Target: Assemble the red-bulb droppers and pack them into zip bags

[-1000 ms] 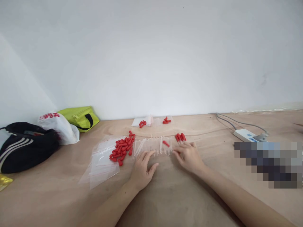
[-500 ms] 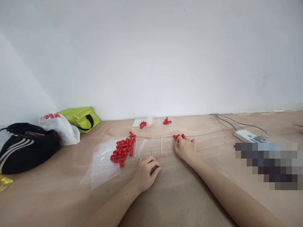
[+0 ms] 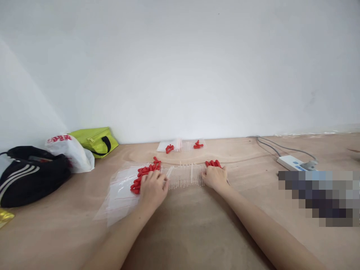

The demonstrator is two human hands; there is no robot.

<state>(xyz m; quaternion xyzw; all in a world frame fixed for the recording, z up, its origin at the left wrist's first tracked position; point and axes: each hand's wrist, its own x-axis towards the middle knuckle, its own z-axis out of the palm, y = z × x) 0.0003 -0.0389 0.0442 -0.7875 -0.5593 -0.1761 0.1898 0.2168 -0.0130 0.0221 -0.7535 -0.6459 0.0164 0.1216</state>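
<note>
A row of thin clear dropper tubes (image 3: pixel 182 176) lies side by side on the wooden table. To its left is a pile of red rubber bulbs (image 3: pixel 144 171), partly on clear zip bags (image 3: pixel 120 195). My left hand (image 3: pixel 153 187) rests over the right side of this pile, its fingers loosely bent and the thumb apart; it covers some bulbs. My right hand (image 3: pixel 215 177) is closed at the right end of the row, fingertips on a clear tube there. Just beyond its knuckles lie several more red bulbs (image 3: pixel 213 163) side by side.
Near the wall lie small bags with red bulbs (image 3: pixel 169 149) and more red bulbs (image 3: pixel 198 144). At left are a black bag (image 3: pixel 33 176), a white plastic bag (image 3: pixel 75 153) and a lime-green bag (image 3: pixel 95 138). A power strip (image 3: pixel 291 162) with cables stands at right, beside a blurred patch.
My left hand has moved left and forward, from in front of the tubes onto the red bulb pile. My right hand has drawn back slightly from the right-hand bulbs to the row's end.
</note>
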